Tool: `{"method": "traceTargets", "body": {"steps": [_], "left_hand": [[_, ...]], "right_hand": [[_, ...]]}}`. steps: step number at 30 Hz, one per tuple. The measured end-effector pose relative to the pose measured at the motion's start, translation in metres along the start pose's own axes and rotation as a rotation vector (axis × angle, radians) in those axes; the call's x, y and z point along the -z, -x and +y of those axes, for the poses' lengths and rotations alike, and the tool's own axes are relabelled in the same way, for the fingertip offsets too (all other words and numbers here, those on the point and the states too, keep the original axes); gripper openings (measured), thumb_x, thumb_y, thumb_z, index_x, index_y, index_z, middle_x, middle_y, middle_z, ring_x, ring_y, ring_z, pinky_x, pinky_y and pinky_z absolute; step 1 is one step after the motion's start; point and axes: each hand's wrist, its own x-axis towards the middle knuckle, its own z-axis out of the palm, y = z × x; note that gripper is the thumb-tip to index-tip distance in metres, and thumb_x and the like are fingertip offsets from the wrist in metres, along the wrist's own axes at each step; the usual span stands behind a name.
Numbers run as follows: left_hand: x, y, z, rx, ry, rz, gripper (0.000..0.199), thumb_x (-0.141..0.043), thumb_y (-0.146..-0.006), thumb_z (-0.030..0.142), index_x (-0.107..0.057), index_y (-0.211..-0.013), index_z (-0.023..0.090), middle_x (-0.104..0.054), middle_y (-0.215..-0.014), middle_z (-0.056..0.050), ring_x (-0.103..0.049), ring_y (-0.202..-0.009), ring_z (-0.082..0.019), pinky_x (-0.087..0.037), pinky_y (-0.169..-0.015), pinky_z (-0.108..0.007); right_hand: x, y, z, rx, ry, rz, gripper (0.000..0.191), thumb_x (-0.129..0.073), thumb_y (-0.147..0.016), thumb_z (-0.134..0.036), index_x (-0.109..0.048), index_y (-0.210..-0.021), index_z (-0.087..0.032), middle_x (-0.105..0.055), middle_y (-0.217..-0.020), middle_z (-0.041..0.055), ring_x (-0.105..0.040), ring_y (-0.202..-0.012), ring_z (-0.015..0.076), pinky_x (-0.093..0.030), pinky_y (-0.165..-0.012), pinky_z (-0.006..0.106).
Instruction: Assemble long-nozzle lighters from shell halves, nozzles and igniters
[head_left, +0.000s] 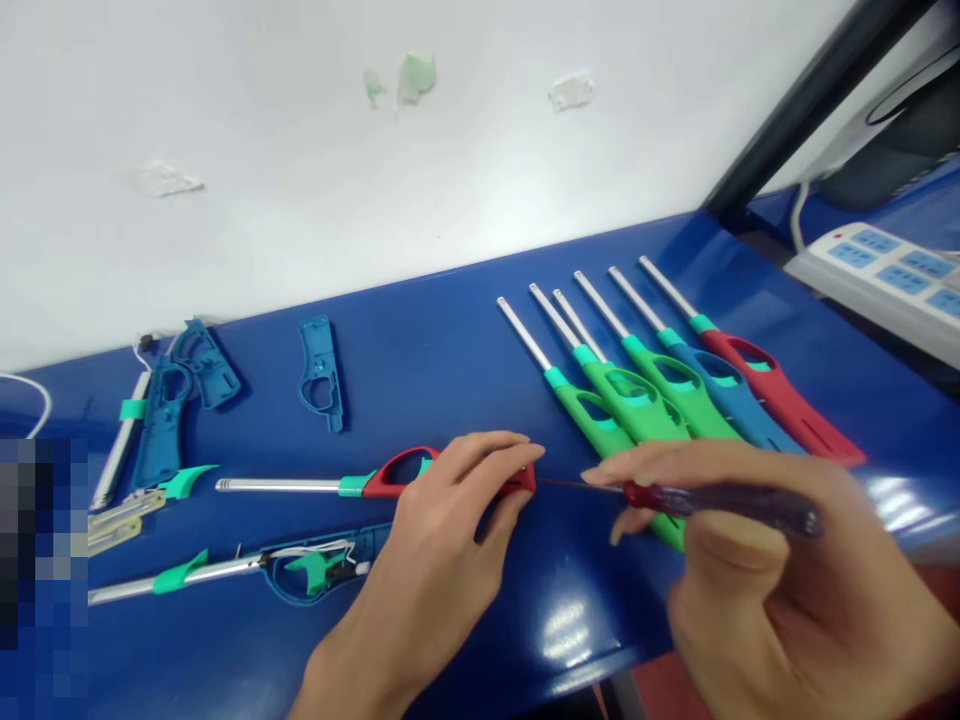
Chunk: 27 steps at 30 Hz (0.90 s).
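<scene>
My left hand (pixel 450 540) is closed over the handle of a red gas lighter (pixel 386 478), which lies on the blue table with its metal tube pointing left. Between the fingers and thumb of my right hand (pixel 795 590) is a screwdriver (pixel 720 503) with a clear purplish handle and a red collar. Its thin shaft points left, its tip at or close to the end of the red handle; contact cannot be made out. Just below the red lighter lies an opened blue lighter (pixel 315 575), its white wires and green trigger showing, partly hidden by my left wrist.
Several assembled lighters in green, blue and red (pixel 780 400) lie in a row at the right. Blue handle shells (pixel 322 375) and a loose metal tube (pixel 120 450) are at the back left. A white power strip (pixel 885 275) stands at far right, beside a black post (pixel 795 130). The white wall borders the table's back edge.
</scene>
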Motion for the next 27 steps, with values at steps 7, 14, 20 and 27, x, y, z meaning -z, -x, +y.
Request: {"method": "traceTargets", "body": {"steps": [7,14,20,27], "left_hand": [[-0.008,0.004,-0.001,-0.054,-0.164,0.045,0.032,-0.071,-0.096,0.015,-0.065,-0.127,0.017,-0.063,-0.135,-0.011,-0.053,-0.128,-0.027,-0.053,-0.105,-0.044],[-0.013,0.003,-0.006,-0.013,-0.134,-0.039,0.021,-0.062,-0.101,0.015,-0.064,-0.122,0.016,-0.067,-0.120,-0.008,-0.058,-0.109,-0.024,-0.053,-0.096,-0.048],[-0.014,0.002,-0.009,-0.006,-0.095,-0.029,0.019,-0.063,-0.102,0.017,-0.066,-0.121,0.018,-0.067,-0.120,-0.007,-0.059,-0.109,-0.024,-0.054,-0.094,-0.046],[-0.015,0.004,-0.012,-0.023,-0.101,0.015,0.021,-0.066,-0.099,0.019,-0.069,-0.120,0.017,-0.067,-0.118,-0.008,-0.060,-0.105,-0.024,-0.055,-0.091,-0.044]], "right_hand": [[-0.009,0.002,-0.001,0.070,-0.083,-0.025,0.017,-0.066,-0.094,-0.010,-0.070,-0.106,-0.021,-0.077,-0.099,0.0004,-0.071,-0.079,0.0164,-0.059,-0.066,0.031],[-0.008,0.002,-0.002,0.059,-0.087,-0.050,0.015,-0.064,-0.097,-0.012,-0.070,-0.106,-0.022,-0.076,-0.098,-0.0012,-0.070,-0.076,0.0144,-0.059,-0.069,0.032],[-0.010,0.002,-0.001,0.047,-0.063,-0.053,0.012,-0.063,-0.099,-0.013,-0.070,-0.101,-0.022,-0.076,-0.097,-0.0023,-0.070,-0.076,0.0127,-0.058,-0.071,0.030],[-0.012,0.000,0.000,0.036,-0.021,-0.087,0.008,-0.063,-0.102,-0.023,-0.069,-0.097,-0.023,-0.076,-0.096,-0.0040,-0.070,-0.074,0.0099,-0.058,-0.068,0.025]]}}
